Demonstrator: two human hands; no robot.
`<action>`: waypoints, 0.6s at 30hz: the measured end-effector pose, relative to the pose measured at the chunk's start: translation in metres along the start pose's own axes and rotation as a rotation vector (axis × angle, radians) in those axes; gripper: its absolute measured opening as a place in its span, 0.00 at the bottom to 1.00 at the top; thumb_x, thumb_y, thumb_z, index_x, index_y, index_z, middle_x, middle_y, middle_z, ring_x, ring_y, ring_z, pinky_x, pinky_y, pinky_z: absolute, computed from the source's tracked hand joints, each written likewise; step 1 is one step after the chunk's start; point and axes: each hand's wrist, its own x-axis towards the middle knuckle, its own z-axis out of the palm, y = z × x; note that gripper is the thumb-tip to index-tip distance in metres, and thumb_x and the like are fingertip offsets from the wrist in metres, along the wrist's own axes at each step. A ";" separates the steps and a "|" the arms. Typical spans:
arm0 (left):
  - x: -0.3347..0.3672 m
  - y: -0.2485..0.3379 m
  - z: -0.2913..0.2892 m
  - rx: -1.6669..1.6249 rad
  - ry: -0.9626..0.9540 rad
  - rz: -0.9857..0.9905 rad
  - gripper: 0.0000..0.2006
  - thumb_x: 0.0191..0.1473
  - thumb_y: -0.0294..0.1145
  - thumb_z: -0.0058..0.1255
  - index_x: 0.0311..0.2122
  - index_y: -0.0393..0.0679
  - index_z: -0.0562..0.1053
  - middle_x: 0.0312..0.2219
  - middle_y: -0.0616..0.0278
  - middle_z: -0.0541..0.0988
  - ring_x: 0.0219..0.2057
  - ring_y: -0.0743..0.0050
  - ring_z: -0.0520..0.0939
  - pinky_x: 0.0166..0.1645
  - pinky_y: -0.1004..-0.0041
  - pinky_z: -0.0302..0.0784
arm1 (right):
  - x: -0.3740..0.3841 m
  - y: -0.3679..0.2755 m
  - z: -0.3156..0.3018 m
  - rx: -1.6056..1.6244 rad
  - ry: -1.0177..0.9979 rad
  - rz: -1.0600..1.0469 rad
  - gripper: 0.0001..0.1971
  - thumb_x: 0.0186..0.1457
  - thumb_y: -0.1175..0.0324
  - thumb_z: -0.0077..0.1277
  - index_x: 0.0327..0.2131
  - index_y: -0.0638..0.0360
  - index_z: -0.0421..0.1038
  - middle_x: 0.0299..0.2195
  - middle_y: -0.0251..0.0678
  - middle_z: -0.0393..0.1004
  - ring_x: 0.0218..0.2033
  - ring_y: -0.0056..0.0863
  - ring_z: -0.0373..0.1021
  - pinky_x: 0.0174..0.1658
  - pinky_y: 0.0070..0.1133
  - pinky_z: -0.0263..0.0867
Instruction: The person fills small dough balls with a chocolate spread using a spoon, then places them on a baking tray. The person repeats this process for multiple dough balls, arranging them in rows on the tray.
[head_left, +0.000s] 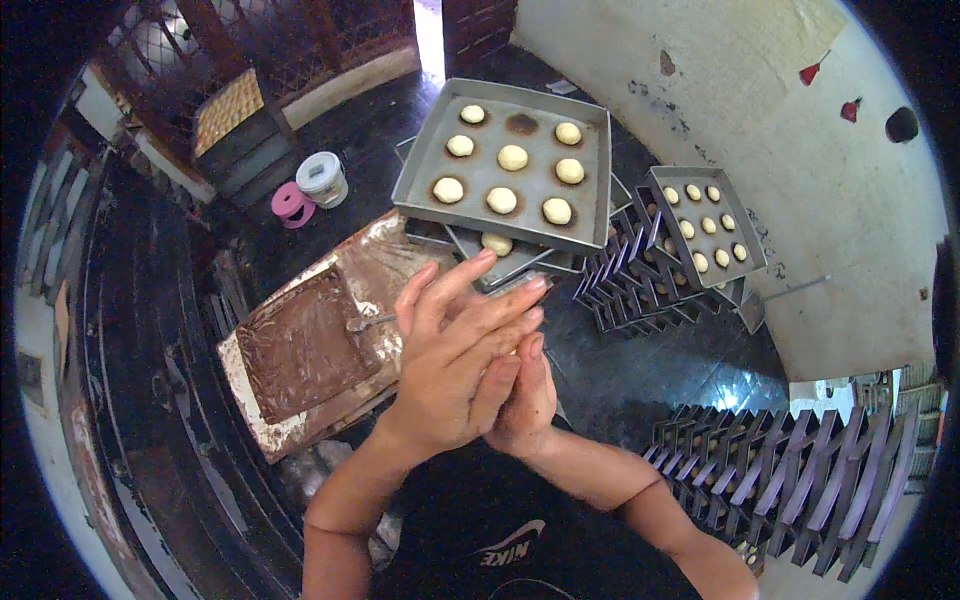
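My left hand (450, 365) lies across my right hand (527, 400), palm to palm, in front of my chest. The left fingers are long and nearly straight; the right hand is cupped beneath them, mostly covered. Whatever is between the palms is hidden. Just beyond my fingertips stands a grey metal baking tray (540, 105) with several pale round dough balls (512, 157) in spaced rows. A dark stain marks its far middle spot. Under it, another tray (475, 243) sticks out with a dough ball (496, 243) near my left fingertips.
At left, a floured board (255, 400) bears a flat brown slab (305, 345) and a tool handle (372, 322). A white bucket (322, 180) and pink container (292, 205) stand behind. Stacked trays rise at right, one tray (712, 240) holding dough balls; more stacked trays (800, 475) sit nearer.
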 end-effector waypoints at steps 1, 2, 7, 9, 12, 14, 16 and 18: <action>0.003 -0.005 0.006 0.104 -0.020 0.050 0.32 0.59 0.54 0.52 0.62 0.42 0.72 0.71 0.29 0.43 0.70 0.33 0.55 0.71 0.44 0.38 | 0.005 -0.004 0.002 -0.030 0.044 -0.082 0.26 0.72 0.54 0.39 0.60 0.67 0.61 0.63 0.51 0.63 0.63 0.40 0.64 0.64 0.33 0.61; 0.018 0.007 0.025 -0.152 0.132 -0.073 0.33 0.59 0.53 0.52 0.63 0.41 0.70 0.71 0.28 0.41 0.70 0.33 0.56 0.71 0.45 0.39 | 0.012 -0.019 0.006 -0.073 0.094 -0.179 0.25 0.72 0.54 0.39 0.60 0.66 0.61 0.64 0.52 0.62 0.65 0.43 0.63 0.65 0.35 0.60; 0.051 0.019 0.074 -0.576 0.405 -0.111 0.31 0.46 0.30 0.68 0.58 0.38 0.72 0.55 0.37 0.65 0.54 0.50 0.73 0.55 0.61 0.71 | 0.052 -0.060 -0.046 -0.257 -0.020 -0.582 0.16 0.72 0.64 0.38 0.53 0.67 0.66 0.61 0.56 0.63 0.66 0.57 0.59 0.67 0.49 0.59; 0.070 0.020 0.089 -0.556 0.351 -0.111 0.23 0.43 0.22 0.70 0.48 0.37 0.80 0.42 0.47 0.78 0.42 0.61 0.81 0.44 0.68 0.79 | 0.062 -0.084 -0.073 -0.377 0.008 -0.647 0.15 0.72 0.65 0.37 0.50 0.68 0.68 0.57 0.56 0.67 0.65 0.56 0.62 0.65 0.47 0.61; 0.103 0.034 0.124 -0.585 0.342 -0.211 0.15 0.45 0.20 0.69 0.42 0.40 0.84 0.33 0.57 0.81 0.33 0.69 0.82 0.38 0.72 0.79 | 0.076 -0.116 -0.114 -0.497 0.021 -0.662 0.15 0.72 0.66 0.38 0.48 0.70 0.68 0.54 0.56 0.70 0.62 0.55 0.66 0.65 0.47 0.62; 0.128 0.047 0.143 -0.621 0.312 -0.245 0.17 0.44 0.23 0.72 0.42 0.41 0.85 0.33 0.57 0.82 0.33 0.69 0.82 0.38 0.72 0.80 | 0.083 -0.145 -0.126 -0.234 0.098 -0.446 0.14 0.72 0.66 0.38 0.47 0.70 0.68 0.53 0.54 0.70 0.62 0.56 0.65 0.65 0.48 0.62; 0.148 0.055 0.160 -0.566 0.312 -0.260 0.18 0.42 0.26 0.73 0.42 0.41 0.85 0.33 0.57 0.82 0.33 0.70 0.82 0.37 0.72 0.80 | 0.091 -0.164 -0.144 -0.151 0.134 -0.363 0.14 0.72 0.66 0.38 0.46 0.70 0.68 0.51 0.53 0.71 0.61 0.56 0.66 0.64 0.48 0.64; 0.163 0.059 0.176 -0.422 0.340 -0.253 0.20 0.40 0.28 0.75 0.42 0.41 0.85 0.33 0.57 0.82 0.33 0.69 0.82 0.37 0.72 0.80 | 0.093 -0.182 -0.161 -0.232 0.127 -0.376 0.14 0.72 0.66 0.38 0.46 0.70 0.68 0.52 0.54 0.71 0.61 0.56 0.66 0.64 0.48 0.64</action>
